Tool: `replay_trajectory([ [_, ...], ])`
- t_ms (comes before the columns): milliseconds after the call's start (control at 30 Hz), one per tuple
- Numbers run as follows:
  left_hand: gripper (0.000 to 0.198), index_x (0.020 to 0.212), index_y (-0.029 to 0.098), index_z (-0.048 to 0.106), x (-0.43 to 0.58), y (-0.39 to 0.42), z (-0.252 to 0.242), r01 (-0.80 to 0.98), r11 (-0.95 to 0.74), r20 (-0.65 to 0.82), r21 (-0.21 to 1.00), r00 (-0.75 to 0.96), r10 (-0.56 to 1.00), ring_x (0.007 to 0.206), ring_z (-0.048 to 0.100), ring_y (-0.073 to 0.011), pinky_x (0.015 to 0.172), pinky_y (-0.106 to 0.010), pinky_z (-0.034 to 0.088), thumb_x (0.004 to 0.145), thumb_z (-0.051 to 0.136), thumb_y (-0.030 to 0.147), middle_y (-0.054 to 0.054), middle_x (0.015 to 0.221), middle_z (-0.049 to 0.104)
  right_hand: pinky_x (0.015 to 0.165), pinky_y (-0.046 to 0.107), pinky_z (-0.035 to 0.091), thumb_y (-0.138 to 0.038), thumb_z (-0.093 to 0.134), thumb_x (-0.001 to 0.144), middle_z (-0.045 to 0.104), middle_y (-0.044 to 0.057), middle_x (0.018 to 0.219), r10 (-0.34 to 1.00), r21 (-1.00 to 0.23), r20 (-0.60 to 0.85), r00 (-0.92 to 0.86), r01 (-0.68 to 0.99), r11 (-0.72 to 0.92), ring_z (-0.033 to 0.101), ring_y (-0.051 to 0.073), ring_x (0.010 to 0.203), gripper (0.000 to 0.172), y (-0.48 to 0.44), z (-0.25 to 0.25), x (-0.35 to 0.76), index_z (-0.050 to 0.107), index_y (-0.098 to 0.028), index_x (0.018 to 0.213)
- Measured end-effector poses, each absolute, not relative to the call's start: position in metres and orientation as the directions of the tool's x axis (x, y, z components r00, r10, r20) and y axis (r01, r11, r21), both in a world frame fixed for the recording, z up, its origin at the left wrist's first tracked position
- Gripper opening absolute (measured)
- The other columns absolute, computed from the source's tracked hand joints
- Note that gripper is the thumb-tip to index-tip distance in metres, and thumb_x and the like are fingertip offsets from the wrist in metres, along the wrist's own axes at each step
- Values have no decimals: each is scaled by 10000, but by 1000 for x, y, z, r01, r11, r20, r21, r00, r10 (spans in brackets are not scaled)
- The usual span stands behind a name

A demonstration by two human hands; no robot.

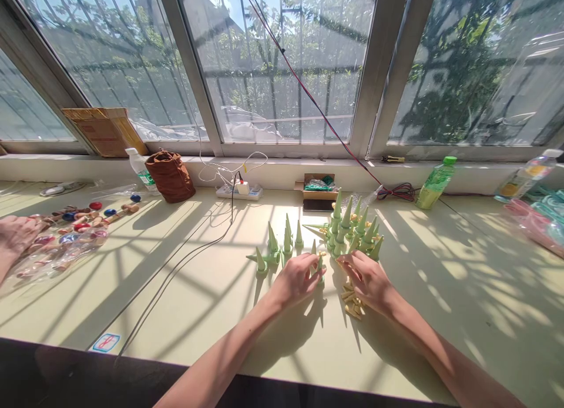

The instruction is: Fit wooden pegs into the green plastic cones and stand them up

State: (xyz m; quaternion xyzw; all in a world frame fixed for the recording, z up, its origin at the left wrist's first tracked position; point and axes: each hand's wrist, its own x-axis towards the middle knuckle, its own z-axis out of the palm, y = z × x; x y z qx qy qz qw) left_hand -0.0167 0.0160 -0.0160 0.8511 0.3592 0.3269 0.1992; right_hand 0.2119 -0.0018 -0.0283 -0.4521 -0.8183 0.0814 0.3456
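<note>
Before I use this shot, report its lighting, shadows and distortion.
Head view: strong sunlight enters by the windows; head view: crisscross shadows stripe the table, dark ones below the left hand and right hand; head view: window frames lean, suggesting wide-angle distortion.

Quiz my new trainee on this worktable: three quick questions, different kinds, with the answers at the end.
1. Which of the wearer's hands is nearer the small yellow sticks? A) left hand B) right hand
2. True or false: in the picture, the green-capped bottle is right of the brown bag.
3. Fill the gap: the left hand's fingers are on a green ____.

Key: 1. B; 2. True; 3. cone
</note>
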Motion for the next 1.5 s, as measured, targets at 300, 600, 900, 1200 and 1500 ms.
replay_trajectory([
  [300,148,749,179,537,-15,11,-3,409,-613,415,677,476,776,519,499,-116,473,-248,380,887,556,230,-7,645,561,633,275,506,-240,301,1042,523,47,888,768,-464,509,-390,627,626,544,140,653,307,-9,-21,203,593,-205,1131],
  [600,232,909,167,568,-11,10,11,232,-367,304,901,266,915,576,614,-128,447,-199,465,926,568,399,-19,724,631,578,264,477,-266,373,1032,594,50,867,765,-519,574,-293,592,616,554,142,628,254,-10,-20,200,605,-183,1090],
  [900,274,950,170,532,-9,10,9,-72,-289,297,955,176,938,517,572,-94,332,-175,420,910,604,431,-14,814,602,574,266,455,-251,375,1029,599,45,807,764,-523,583,-274,593,612,556,151,626,251,-12,-18,199,615,-177,1025],
  [1200,255,959,161,553,-9,11,8,-95,-298,311,950,166,936,518,551,-81,334,-169,416,913,613,405,-22,849,586,576,274,463,-279,367,1033,590,37,805,778,-548,570,-266,582,601,536,147,596,272,-13,-18,198,627,-203,1008],
  [1500,247,950,162,561,-9,11,6,-67,-303,310,951,152,939,509,547,-82,330,-169,406,917,612,401,-18,829,598,592,256,480,-265,394,1028,608,50,869,772,-540,574,-274,581,608,604,160,706,272,-15,-14,199,660,-210,1008],
])
